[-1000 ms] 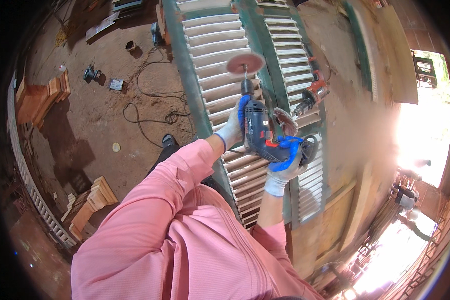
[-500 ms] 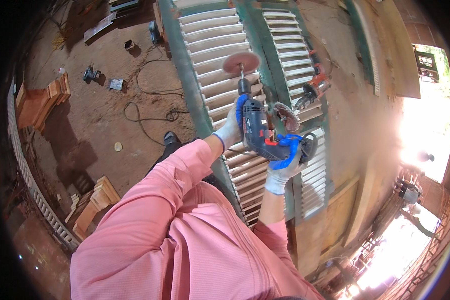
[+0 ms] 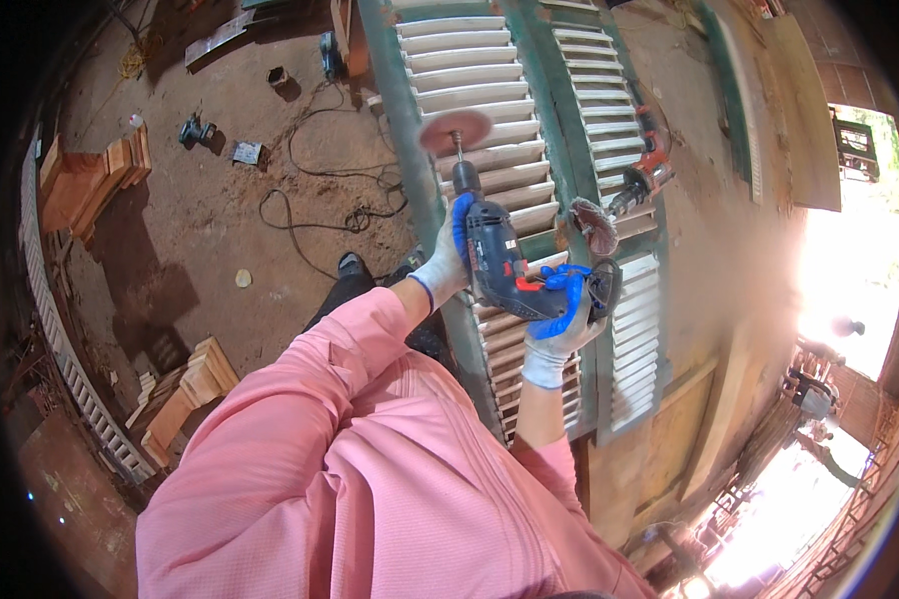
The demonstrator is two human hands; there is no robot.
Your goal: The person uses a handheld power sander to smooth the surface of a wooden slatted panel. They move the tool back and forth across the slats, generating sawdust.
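Left hand (image 3: 446, 258) is wrapped around the drill (image 3: 501, 258) body just behind the chuck (image 3: 465, 178), right hand (image 3: 559, 334) is closed on its rear handle; both in white gloves with blue palms. Drill is dark blue-black, red bit near the handle, small white label on the body, black chuck. Thin shaft carries a round reddish-brown disc (image 3: 440, 132), flat, edge soft/blurred. Tool is held over the left shutter (image 3: 395, 100), green frame with white slats, disc out by its left edge. Can't tell if disc touches the slats. Second drill (image 3: 653, 170), orange-red and grey, lies at the right edge of the right shutter (image 3: 644, 238), worn flap wheel (image 3: 595, 228) pointing inward.
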